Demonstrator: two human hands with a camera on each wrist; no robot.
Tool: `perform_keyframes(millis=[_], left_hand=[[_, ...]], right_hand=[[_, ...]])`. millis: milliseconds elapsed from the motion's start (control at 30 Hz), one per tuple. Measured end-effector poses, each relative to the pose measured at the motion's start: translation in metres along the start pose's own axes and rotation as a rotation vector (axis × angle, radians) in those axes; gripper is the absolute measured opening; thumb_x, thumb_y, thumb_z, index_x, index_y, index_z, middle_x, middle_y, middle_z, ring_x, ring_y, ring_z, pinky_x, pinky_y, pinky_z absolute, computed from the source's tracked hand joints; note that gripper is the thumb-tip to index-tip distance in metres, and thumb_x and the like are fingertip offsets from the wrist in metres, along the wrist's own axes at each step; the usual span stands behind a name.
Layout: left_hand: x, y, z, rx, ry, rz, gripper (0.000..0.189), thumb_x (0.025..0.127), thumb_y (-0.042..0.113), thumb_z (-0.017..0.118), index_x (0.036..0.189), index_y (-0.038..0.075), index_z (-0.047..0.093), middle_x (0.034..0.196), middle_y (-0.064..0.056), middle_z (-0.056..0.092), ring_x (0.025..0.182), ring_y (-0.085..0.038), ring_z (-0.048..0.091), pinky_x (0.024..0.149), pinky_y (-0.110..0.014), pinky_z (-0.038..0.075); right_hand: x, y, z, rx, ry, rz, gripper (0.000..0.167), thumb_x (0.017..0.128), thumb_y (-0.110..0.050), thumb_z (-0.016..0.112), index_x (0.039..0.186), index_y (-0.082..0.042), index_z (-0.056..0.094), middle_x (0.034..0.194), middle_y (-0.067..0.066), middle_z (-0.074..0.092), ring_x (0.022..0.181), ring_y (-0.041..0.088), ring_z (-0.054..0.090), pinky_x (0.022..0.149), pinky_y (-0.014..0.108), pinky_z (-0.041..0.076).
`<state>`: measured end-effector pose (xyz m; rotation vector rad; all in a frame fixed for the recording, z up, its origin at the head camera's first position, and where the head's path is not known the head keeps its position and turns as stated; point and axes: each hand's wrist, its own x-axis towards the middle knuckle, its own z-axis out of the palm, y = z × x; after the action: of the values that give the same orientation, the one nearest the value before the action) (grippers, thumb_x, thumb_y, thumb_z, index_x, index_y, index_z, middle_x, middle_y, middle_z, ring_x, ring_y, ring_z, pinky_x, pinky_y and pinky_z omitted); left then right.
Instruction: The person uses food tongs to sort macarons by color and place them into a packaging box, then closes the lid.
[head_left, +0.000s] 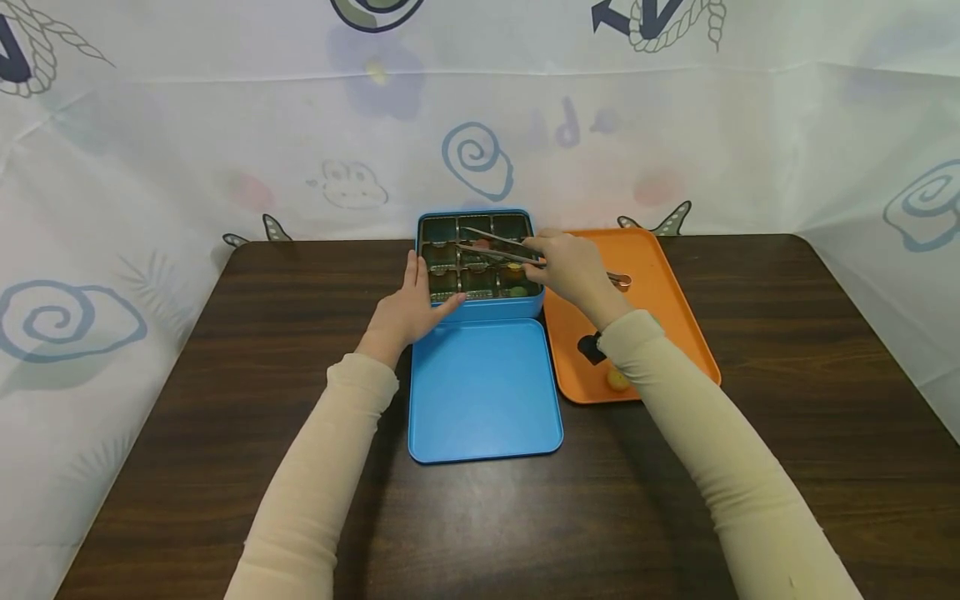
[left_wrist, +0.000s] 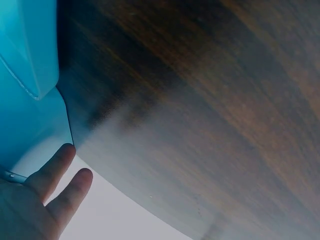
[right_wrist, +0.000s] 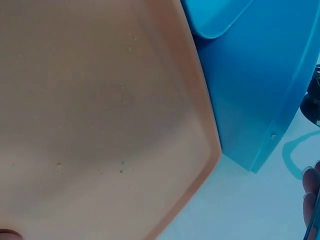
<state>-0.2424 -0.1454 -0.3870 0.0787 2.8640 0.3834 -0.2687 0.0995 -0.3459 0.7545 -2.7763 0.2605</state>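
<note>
A blue tin box (head_left: pixel 486 310) with a dark divided insert (head_left: pixel 438 258) stands open at the table's back. My left hand (head_left: pixel 405 310) steadies its left front corner, fingers straight along the side and thumb at the front rim. In the left wrist view, two fingertips (left_wrist: pixel 66 150) lie against the blue side. My right hand (head_left: pixel 570 265) grips metal tongs (head_left: pixel 498 252) over the insert, their two arms spread apart and pointing left. Small green (head_left: pixel 517 292) and reddish pieces sit in compartments, partly hidden by the tongs and hand.
The blue lid (head_left: pixel 486 392) lies flat in front of the box. Beside it on the right is an orange tray (head_left: pixel 675 325), carrying a yellow ball (head_left: pixel 617 380) and a black piece (head_left: pixel 591 348). Crumbs dot the tray (right_wrist: pixel 110 125). A printed white cloth (head_left: pixel 300 150) hangs behind the table.
</note>
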Motion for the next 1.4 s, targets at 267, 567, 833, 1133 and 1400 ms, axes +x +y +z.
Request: perform_keyframes(millis=[267, 567, 833, 1133, 1400], left_hand=[[0.004, -0.003, 0.002, 0.004, 0.058, 0.044, 0.102, 0.091, 0.071, 0.032, 0.152, 0.0, -0.009, 0.16, -0.015, -0.016, 0.15, -0.034, 0.008, 0.121, -0.053, 0.011], [0.003, -0.002, 0.003, 0.01, 0.055, 0.044, 0.103, 0.091, 0.072, 0.031, 0.152, 0.0, -0.009, 0.16, -0.016, -0.016, 0.15, -0.032, 0.007, 0.121, -0.052, 0.009], [0.004, -0.003, 0.003, 0.013, 0.063, 0.045, 0.104, 0.09, 0.074, 0.03, 0.152, 0.0, -0.009, 0.16, -0.015, -0.016, 0.15, -0.031, 0.006, 0.121, -0.054, 0.008], [0.005, -0.003, 0.003, 0.017, 0.064, 0.05, 0.103, 0.091, 0.073, 0.031, 0.151, -0.001, -0.009, 0.16, -0.016, -0.015, 0.15, -0.032, 0.009, 0.122, -0.052, 0.007], [0.004, -0.002, -0.001, 0.023, 0.05, 0.053, 0.103, 0.091, 0.073, 0.03, 0.151, -0.001, -0.008, 0.16, -0.017, -0.015, 0.15, -0.032, 0.011, 0.121, -0.054, 0.006]], right_hand=[[0.0, 0.0, -0.002, 0.018, -0.032, 0.044, 0.041, 0.091, -0.028, 0.065, 0.127, -0.009, 0.063, 0.125, 0.011, 0.064, 0.049, 0.018, 0.049, 0.044, 0.024, 0.029], [-0.006, 0.014, -0.013, 0.075, -0.052, 0.118, 0.048, 0.09, -0.03, 0.065, 0.132, -0.008, 0.058, 0.118, 0.015, 0.062, 0.063, 0.025, 0.058, 0.052, 0.032, 0.043], [-0.035, 0.043, -0.048, 0.063, 0.034, 0.107, 0.047, 0.089, -0.028, 0.067, 0.128, -0.004, 0.06, 0.104, 0.017, 0.064, 0.074, 0.027, 0.061, 0.058, 0.039, 0.049], [-0.081, 0.081, -0.084, 0.032, 0.034, 0.16, 0.047, 0.087, -0.026, 0.069, 0.128, -0.005, 0.06, 0.089, 0.015, 0.059, 0.068, 0.025, 0.055, 0.056, 0.039, 0.043], [-0.12, 0.111, -0.081, 0.063, -0.027, 0.209, 0.046, 0.086, -0.023, 0.07, 0.127, -0.004, 0.061, 0.093, 0.015, 0.061, 0.075, 0.026, 0.059, 0.064, 0.044, 0.047]])
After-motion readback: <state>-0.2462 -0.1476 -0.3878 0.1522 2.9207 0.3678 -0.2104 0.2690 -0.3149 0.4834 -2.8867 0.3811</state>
